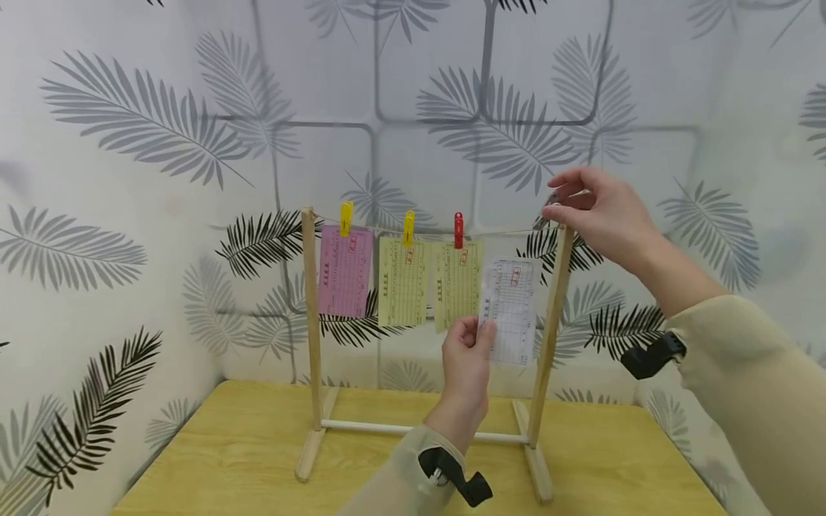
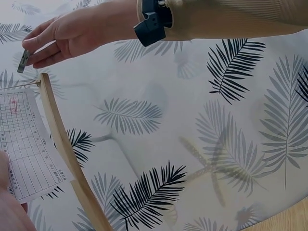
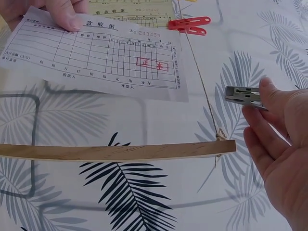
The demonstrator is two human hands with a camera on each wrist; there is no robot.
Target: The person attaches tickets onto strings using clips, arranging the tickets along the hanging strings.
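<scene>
My left hand pinches the lower left edge of a white receipt slip, holding it upright just below the string. In the right wrist view the slip shows a printed grid and a red stamp. Above the frame's right post, my right hand grips a grey metal clothespin between thumb and fingers, close to the string but apart from it. Left of the white slip, a pink slip and two yellow slips hang from the string by yellow clothespins and a red clothespin.
The string is tied between two wooden posts on feet, joined low down by a white rod. This frame stands on a yellow wood-grain table. Behind it is a wall covering with a leaf pattern.
</scene>
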